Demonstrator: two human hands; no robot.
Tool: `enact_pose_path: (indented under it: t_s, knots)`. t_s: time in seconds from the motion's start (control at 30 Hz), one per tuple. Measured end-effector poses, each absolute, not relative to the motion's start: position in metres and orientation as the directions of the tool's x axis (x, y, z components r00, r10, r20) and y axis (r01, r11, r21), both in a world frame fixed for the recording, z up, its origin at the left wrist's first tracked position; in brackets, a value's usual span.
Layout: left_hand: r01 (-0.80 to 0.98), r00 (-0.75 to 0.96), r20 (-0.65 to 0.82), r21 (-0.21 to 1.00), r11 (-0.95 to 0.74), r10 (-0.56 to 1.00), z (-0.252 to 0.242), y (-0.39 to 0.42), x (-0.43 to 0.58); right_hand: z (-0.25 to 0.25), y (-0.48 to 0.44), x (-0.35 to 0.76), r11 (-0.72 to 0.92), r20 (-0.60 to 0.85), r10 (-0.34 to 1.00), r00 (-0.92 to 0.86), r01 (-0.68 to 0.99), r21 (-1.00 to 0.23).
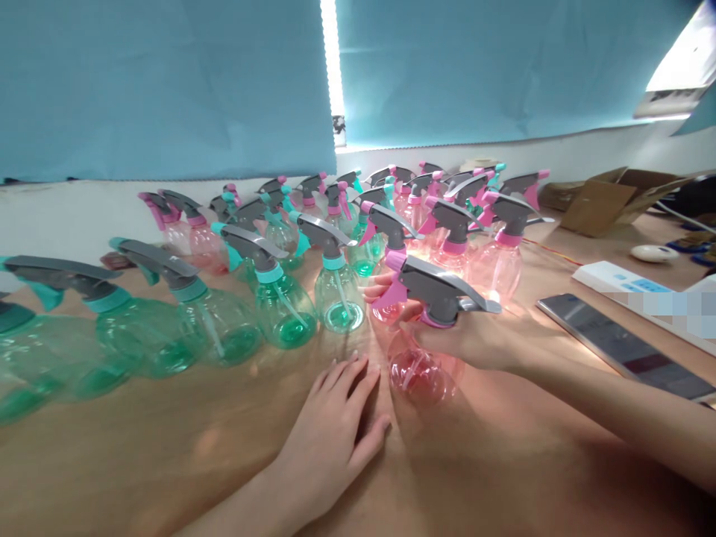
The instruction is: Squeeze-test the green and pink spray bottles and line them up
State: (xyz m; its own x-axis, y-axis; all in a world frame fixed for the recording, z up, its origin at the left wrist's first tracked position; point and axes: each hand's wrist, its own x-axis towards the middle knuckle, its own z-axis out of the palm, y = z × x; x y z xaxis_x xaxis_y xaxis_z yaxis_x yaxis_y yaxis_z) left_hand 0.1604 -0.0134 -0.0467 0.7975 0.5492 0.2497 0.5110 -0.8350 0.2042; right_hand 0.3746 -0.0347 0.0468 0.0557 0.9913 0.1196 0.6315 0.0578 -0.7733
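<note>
My right hand (pixel 447 339) is wrapped round the neck of a clear pink spray bottle (pixel 422 377) with a grey and pink trigger head. That bottle is upright, at or just above the table; I cannot tell whether its base touches. Flat on the wooden table (pixel 224 455) lies my left hand (pixel 341 418), fingers spread, just left of the held bottle. Beyond the left fingertips stands a clear green spray bottle (pixel 338 302), with another green spray bottle (pixel 284 313) beside it. Behind my right hand is a further pink spray bottle (pixel 495 265).
Several more green and pink spray bottles fill the left and back. At right lie a dark phone (pixel 620 343), a white power strip (pixel 649 298) and a white mouse (pixel 653 254). An open cardboard box (pixel 607 198) stands behind them. Blue blinds (pixel 168 89) hang beyond the table.
</note>
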Motion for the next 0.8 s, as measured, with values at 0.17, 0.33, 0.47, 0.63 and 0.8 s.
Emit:
enact_pose_path:
  t_s: [0.17,0.33,0.47,0.63,0.8]
  knots:
    - [0.514,0.796,0.252,0.201,-0.834,0.551,-0.047,-0.014,0.16,0.053,-0.035,0.373,0.009,0.053,0.997,0.054,0.612,-0.791]
    - [0.514,0.8,0.239,0.198,-0.834,0.55,-0.046,-0.014,0.161,0.047,-0.034,0.376,0.022,0.059,0.997,0.042,0.599,-0.801]
    - [0.516,0.797,0.246,0.199,-0.833,0.552,-0.046,-0.014,0.161,0.041,-0.033,0.378,0.061,0.103,0.994,0.04,0.582,-0.811]
    - [0.513,0.796,0.249,0.204,-0.834,0.551,-0.046,-0.013,0.16,0.036,-0.032,0.379,0.087,0.129,0.991,0.03,0.59,-0.803]
    - [0.516,0.795,0.244,0.21,-0.831,0.555,-0.046,-0.013,0.161,0.042,-0.032,0.377,0.076,0.133,0.99,0.053,0.595,-0.8]
